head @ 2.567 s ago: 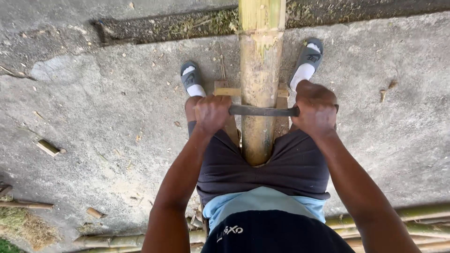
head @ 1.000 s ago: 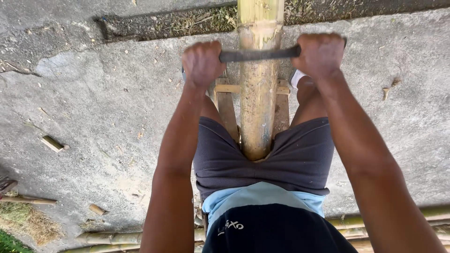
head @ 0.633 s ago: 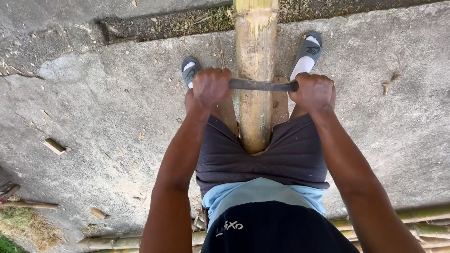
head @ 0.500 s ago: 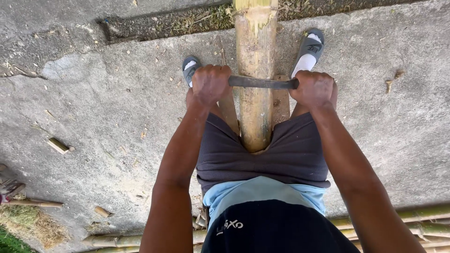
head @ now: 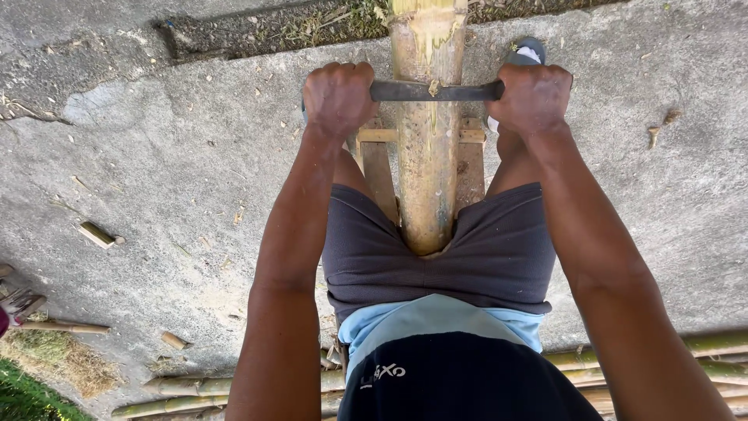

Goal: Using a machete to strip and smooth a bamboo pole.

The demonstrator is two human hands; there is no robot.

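Two hands [head: 436,97] gripping blade [head: 432,91], bamboo pole [head: 427,171], concrete ground [head: 171,179]

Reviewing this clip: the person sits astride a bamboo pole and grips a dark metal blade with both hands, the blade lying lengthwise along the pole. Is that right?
Not quite. The head view shows the dark metal blade lying crosswise over the bamboo pole, not lengthwise along it. The rest holds: the left hand and the right hand each grip one end of it, and the person sits astride the pole.
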